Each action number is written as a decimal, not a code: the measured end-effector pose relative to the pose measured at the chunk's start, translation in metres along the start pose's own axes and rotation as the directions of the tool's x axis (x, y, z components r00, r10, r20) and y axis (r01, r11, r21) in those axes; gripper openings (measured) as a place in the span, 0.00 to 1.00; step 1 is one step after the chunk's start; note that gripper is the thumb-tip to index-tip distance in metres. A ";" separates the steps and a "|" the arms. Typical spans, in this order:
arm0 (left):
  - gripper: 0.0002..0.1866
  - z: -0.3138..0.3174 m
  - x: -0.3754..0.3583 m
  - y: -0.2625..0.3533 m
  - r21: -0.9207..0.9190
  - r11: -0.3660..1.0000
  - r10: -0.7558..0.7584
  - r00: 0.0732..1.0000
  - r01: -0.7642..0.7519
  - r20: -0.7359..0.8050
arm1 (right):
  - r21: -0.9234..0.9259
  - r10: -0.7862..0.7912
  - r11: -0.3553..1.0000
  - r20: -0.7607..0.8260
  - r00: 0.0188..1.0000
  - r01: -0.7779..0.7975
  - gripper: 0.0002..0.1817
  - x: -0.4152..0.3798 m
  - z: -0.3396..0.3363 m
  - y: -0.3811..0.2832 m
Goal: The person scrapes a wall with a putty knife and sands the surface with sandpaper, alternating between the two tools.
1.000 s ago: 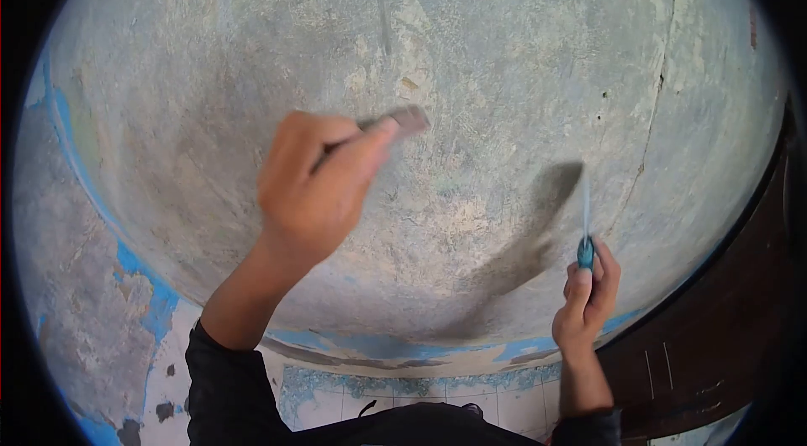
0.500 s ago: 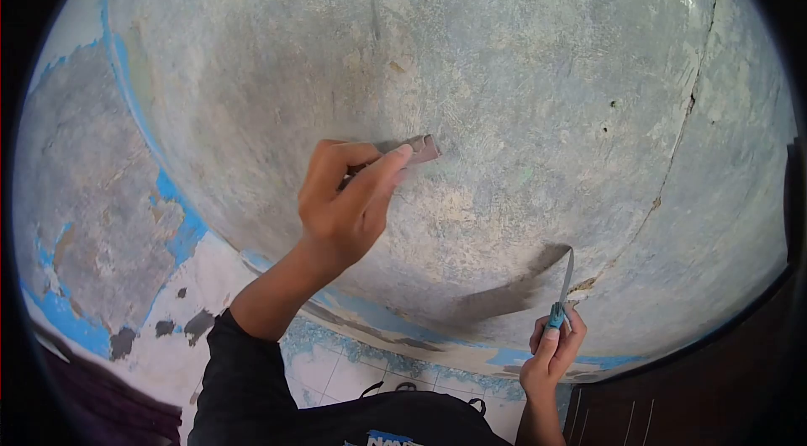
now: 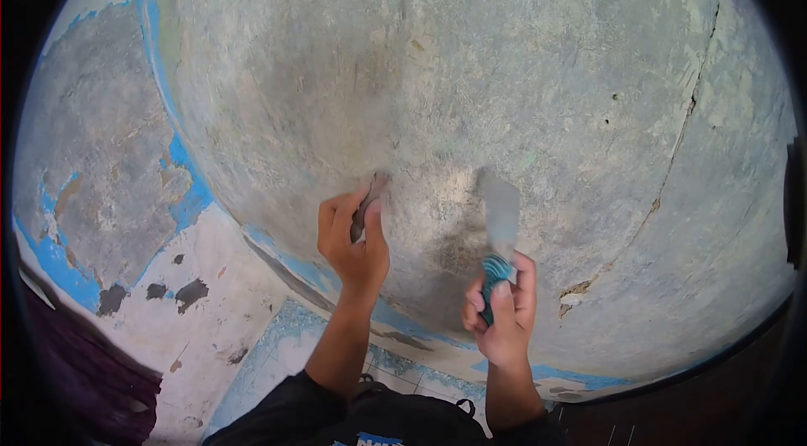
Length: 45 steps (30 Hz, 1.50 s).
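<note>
A small folded piece of brown sandpaper [image 3: 375, 190] is pinched between the thumb and fingers of my left hand [image 3: 351, 246], right at the wall [image 3: 572, 51]. To its right, my right hand [image 3: 510, 320] grips the teal handle of a putty knife [image 3: 502, 209]. The knife points upward, and the broad face of its blade shows close to the wall, with a shadow beside it. The wall is grey and scraped, with pale, rough patches between and above my hands.
A long crack [image 3: 691, 101] runs down the right of the wall to a chipped hole [image 3: 576, 288]. Blue paint remnants [image 3: 192, 185] edge the left side. A dark purple cloth [image 3: 84, 370] hangs at lower left. Tiled floor [image 3: 290, 349] shows below.
My right hand has moved left and up with the putty knife, its blade turned from edge-on to face-on. My left hand sits lower with the sandpaper. The view has shifted slightly.
</note>
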<state>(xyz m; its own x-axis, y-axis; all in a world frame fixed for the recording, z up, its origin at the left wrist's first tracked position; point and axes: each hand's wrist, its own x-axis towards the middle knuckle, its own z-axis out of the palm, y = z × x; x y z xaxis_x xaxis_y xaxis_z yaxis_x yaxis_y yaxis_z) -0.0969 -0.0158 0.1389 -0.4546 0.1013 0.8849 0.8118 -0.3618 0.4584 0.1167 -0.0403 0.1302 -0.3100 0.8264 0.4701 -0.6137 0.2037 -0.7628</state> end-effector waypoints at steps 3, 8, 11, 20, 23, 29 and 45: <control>0.15 -0.009 -0.015 -0.017 0.004 1.000 -0.016 1.000 0.016 0.010 | -0.027 0.023 0.999 -0.011 1.000 -0.023 0.22 0.015 0.017 0.002; 0.15 -0.028 0.006 -0.056 0.018 0.999 0.032 1.000 -0.032 0.001 | -0.155 -0.041 0.987 -0.064 0.997 0.031 0.22 0.030 0.036 0.019; 0.13 -0.036 0.013 -0.085 0.006 1.000 0.020 1.000 -0.020 0.004 | -0.196 -0.116 0.977 -0.147 0.982 0.086 0.21 0.027 0.047 0.030; 0.10 -0.034 0.017 -0.142 -0.213 0.971 0.129 0.989 -0.111 0.073 | -0.320 -0.355 0.911 -0.288 0.889 0.260 0.20 0.026 0.062 0.043; 0.09 -0.031 0.021 -0.155 -0.252 0.957 0.161 0.985 -0.141 0.061 | -0.365 -0.344 0.904 -0.309 0.887 0.224 0.20 0.024 0.069 0.048; 0.09 -0.025 0.021 -0.172 -0.307 0.933 0.213 0.976 -0.188 0.049 | -0.397 -0.381 0.892 -0.400 0.834 0.217 0.20 0.022 0.079 0.058; 0.09 -0.017 0.026 -0.177 -0.331 0.892 0.332 0.943 -0.309 0.015 | -0.431 -0.381 0.882 -0.417 0.825 0.190 0.21 0.029 0.100 0.059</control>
<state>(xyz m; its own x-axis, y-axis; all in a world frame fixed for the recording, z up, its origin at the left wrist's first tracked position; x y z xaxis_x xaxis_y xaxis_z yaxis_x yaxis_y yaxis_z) -0.2585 0.0351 0.0789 -0.1535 -0.0109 0.9881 0.7427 -0.6609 0.1081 -0.0007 -0.0567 0.1430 0.2805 0.8231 0.4938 -0.2876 0.5629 -0.7749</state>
